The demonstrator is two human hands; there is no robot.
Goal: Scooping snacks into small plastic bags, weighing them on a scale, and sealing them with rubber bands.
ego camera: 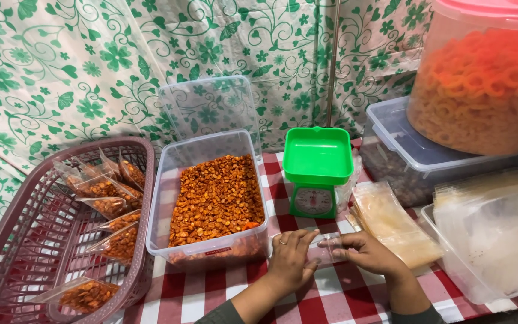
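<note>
My left hand [289, 259] and my right hand [364, 252] meet on the checked tablecloth, both gripping a small clear plastic bag [325, 251] that lies flat between them. A ring sits on my left hand. Just left of my hands stands an open clear tub [164, 180] filled with orange-brown snack pieces. Behind my hands is a green kitchen scale [318, 171] with an empty tray. A pile of empty clear bags [391, 222] lies right of the scale.
A mauve plastic basket [25, 240] at left holds several filled snack bags. The tub's lid [208, 108] leans on the floral backdrop. At right stand a lidded clear box [409, 156], a big jar of orange ring snacks [481, 90], and a container of plastic bags [493, 240].
</note>
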